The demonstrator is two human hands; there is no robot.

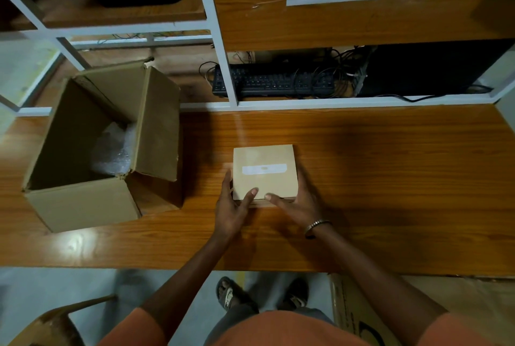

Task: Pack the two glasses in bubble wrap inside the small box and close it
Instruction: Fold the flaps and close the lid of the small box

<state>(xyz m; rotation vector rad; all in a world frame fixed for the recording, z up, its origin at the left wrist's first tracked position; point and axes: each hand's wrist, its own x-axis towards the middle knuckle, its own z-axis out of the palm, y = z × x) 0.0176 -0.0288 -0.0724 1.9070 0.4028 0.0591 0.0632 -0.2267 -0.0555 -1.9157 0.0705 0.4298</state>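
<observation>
The small box [264, 171] sits closed and flat on the table [390, 178] — plain tan cardboard. A white label crosses its lid.

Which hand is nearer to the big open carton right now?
Left. The left hand holds the small box's left side, the side facing the big open carton. The right hand holds the small box's right side, farther away.

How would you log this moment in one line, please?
small box: closed, on table | left hand, right hand: hold it | big box: open
</observation>
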